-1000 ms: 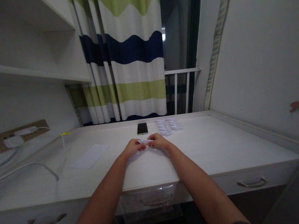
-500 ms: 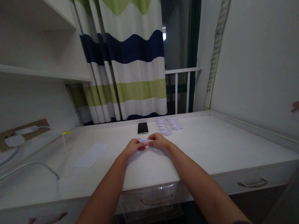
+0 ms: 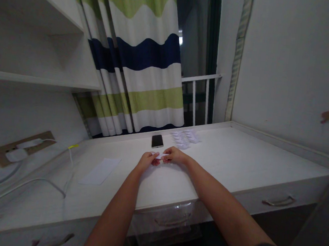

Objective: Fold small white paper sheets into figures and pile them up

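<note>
The left hand (image 3: pixel 148 161) and the right hand (image 3: pixel 175 155) are both closed on a little white paper (image 3: pixel 161 155), pinching it between them just above the near part of the table (image 3: pixel 222 160). A black phone (image 3: pixel 157 141) lies just past the hands, and a pile of small white papers (image 3: pixel 184 137) sits to its right. A flat white sheet (image 3: pixel 100 171) lies on the left.
</note>
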`<act>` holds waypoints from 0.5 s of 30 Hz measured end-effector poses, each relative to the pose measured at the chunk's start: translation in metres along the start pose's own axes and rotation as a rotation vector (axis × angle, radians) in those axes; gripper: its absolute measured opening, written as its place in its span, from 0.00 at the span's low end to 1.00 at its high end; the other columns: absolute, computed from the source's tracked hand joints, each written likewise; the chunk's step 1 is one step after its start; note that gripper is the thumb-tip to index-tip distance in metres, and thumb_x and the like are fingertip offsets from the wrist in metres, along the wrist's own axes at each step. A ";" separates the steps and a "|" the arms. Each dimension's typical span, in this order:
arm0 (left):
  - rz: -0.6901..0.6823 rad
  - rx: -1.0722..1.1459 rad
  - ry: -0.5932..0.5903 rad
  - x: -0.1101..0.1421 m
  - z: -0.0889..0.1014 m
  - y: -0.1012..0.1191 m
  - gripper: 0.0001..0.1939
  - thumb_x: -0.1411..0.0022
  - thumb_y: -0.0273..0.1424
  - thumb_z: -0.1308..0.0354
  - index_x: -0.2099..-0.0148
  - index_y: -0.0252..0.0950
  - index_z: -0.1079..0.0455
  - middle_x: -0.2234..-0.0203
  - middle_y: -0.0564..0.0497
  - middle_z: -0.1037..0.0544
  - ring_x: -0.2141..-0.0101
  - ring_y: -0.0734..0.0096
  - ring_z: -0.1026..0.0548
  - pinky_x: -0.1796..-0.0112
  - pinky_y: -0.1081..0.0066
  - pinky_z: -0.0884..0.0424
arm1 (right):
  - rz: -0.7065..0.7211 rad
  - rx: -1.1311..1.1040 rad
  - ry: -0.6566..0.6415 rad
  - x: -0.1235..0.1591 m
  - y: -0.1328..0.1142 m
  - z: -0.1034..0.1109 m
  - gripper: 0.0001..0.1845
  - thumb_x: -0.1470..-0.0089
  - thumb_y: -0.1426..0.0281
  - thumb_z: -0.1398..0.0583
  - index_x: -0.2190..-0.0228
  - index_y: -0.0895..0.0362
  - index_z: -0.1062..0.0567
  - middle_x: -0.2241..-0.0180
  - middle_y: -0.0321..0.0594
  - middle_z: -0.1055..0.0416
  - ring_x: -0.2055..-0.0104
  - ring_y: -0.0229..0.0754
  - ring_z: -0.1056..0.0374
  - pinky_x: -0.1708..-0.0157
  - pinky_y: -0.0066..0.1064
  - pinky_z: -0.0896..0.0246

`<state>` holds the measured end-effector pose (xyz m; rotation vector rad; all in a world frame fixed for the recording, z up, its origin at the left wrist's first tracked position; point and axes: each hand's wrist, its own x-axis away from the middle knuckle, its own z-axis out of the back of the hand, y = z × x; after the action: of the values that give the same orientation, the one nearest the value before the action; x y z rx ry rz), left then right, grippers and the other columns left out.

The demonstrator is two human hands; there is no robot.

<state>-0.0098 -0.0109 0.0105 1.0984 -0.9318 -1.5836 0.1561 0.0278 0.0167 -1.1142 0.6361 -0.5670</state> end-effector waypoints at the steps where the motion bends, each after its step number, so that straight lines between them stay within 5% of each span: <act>1: -0.005 0.000 0.000 0.000 0.000 0.000 0.23 0.54 0.47 0.46 0.81 0.29 0.33 0.88 0.48 0.30 0.85 0.76 0.34 0.79 0.74 0.39 | -0.009 -0.008 0.005 0.000 -0.001 0.000 0.12 0.65 0.66 0.38 0.82 0.64 0.31 0.85 0.34 0.34 0.83 0.29 0.42 0.81 0.22 0.47; 15: -0.004 -0.134 0.102 0.001 0.000 0.003 0.25 0.49 0.48 0.53 0.83 0.33 0.37 0.92 0.53 0.36 0.87 0.77 0.38 0.79 0.73 0.41 | -0.091 -0.155 -0.010 0.001 -0.003 -0.001 0.15 0.69 0.67 0.34 0.77 0.65 0.28 0.82 0.36 0.30 0.80 0.32 0.35 0.76 0.23 0.39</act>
<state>-0.0094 -0.0132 0.0133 1.0768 -0.7448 -1.5550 0.1561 0.0255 0.0193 -1.2959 0.6317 -0.5970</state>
